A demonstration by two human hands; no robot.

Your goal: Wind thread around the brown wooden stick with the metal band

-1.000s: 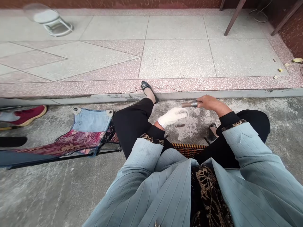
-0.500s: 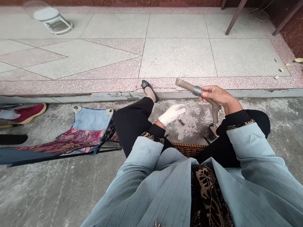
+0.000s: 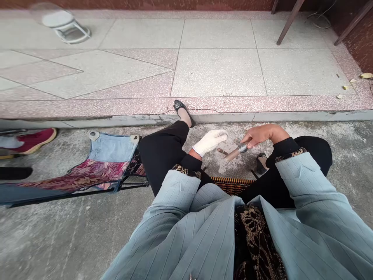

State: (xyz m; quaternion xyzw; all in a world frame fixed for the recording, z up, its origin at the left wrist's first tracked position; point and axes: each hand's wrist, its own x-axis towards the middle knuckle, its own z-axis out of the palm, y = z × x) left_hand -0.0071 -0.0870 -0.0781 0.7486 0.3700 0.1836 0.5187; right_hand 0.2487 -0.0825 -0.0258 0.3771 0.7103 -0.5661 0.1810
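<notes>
R hand: bare, fingers closed round brown rod right by its wire coil. Rod slopes down toward L, free end between the hands, low over the concrete. L hand: white knit glove, fingers half curled, thumb side near fingertips; can't tell if it's pinching anything thin. Hands apart, not touching.

Short brown piece shows just below the glove, near the rod's free end (can't tell if it's on the floor or hanging).

Progress, as I read it: silver wire is wound round the rod in a bunched coil, so that bit's done. Rod's still in hand and the short piece is separate from it, so prob. mid-job. No. of turns left: can't tell. Wire ends too small to make out.

Edges: step edge runs across just beyond the hands. Woven rim sits on the near side, between the legs. Knees bound L & R, w/ black shoe close under R wrist. Folding cot hard by L knee. Best room is prob. up & fwd, over the tiled platform; sideways is tighter.
</notes>
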